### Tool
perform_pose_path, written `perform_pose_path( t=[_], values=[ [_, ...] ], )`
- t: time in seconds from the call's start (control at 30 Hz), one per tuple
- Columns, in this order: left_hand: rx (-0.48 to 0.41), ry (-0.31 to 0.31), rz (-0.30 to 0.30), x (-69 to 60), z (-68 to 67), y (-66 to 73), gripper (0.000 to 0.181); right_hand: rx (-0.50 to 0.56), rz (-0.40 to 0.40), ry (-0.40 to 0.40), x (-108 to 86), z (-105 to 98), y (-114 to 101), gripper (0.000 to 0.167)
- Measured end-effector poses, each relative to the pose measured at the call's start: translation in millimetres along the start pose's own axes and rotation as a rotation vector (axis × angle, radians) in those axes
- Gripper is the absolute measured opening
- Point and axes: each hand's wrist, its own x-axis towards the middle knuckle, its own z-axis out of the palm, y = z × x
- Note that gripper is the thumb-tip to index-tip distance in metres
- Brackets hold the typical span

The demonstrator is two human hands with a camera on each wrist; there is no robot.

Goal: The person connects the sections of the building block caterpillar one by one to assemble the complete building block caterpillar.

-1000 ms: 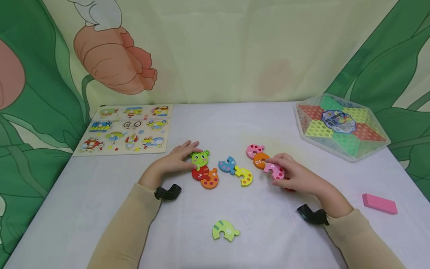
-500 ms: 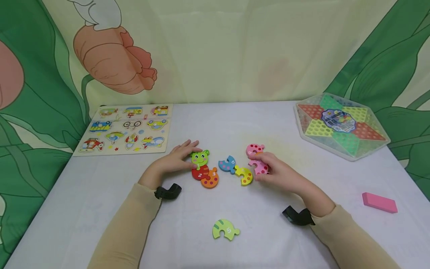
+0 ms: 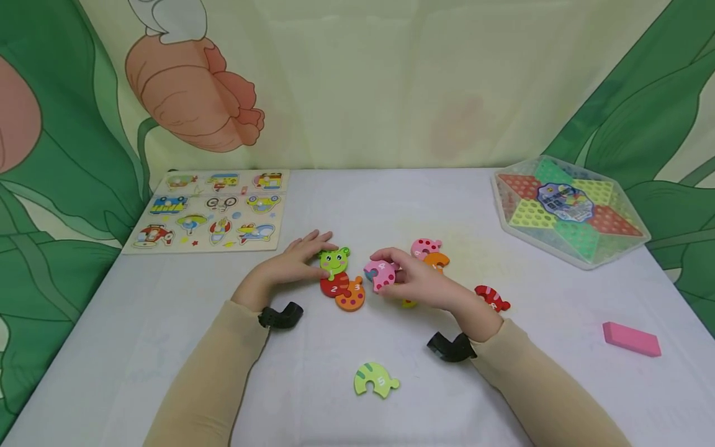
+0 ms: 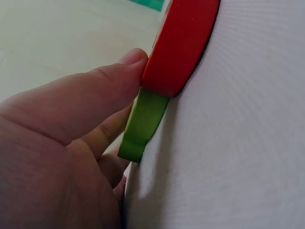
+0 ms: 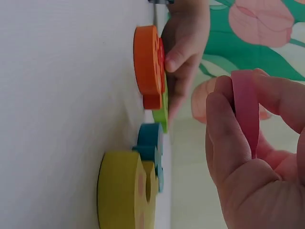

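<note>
My left hand (image 3: 290,267) rests at the left side of a green caterpillar-head puzzle piece (image 3: 334,264), its thumb touching near the joint with the red piece numbered 2 (image 3: 333,286). An orange piece numbered 3 (image 3: 350,296) adjoins the red one. Between thumb and fingers, my right hand (image 3: 427,282) pinches a pink piece numbered 4 (image 3: 383,275). In the right wrist view this pink piece (image 5: 246,112) is held up off the table, above the blue piece (image 5: 150,135) and yellow piece (image 5: 119,191). From the head, those two are mostly covered.
A pink spotted piece (image 3: 426,247), an orange piece (image 3: 438,259) and a red piece (image 3: 491,298) lie to the right. A green piece numbered 5 (image 3: 377,380) lies in front. Around them are a vehicle puzzle board (image 3: 206,214), a hexagonal game box (image 3: 570,208) and a pink block (image 3: 632,339).
My right hand has carried the pink piece leftward, from beside the orange piece to over the blue one, uncovering the red piece at right. The left hand has stayed in place.
</note>
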Motion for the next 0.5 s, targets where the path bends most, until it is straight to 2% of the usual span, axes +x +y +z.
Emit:
perform_pose_path(
  t=[0.23, 0.5],
  values=[
    [0.000, -0.002, -0.008, 1.9, 0.1, -0.1, 0.057, -0.095, 0.028, -0.045, 13.7, 6, 0, 0.055],
    [-0.006, 0.003, 0.014, 0.2, 0.3, -0.7, 0.056, -0.106, 0.077, -0.080, 17.9, 8, 3, 0.055]
  ],
)
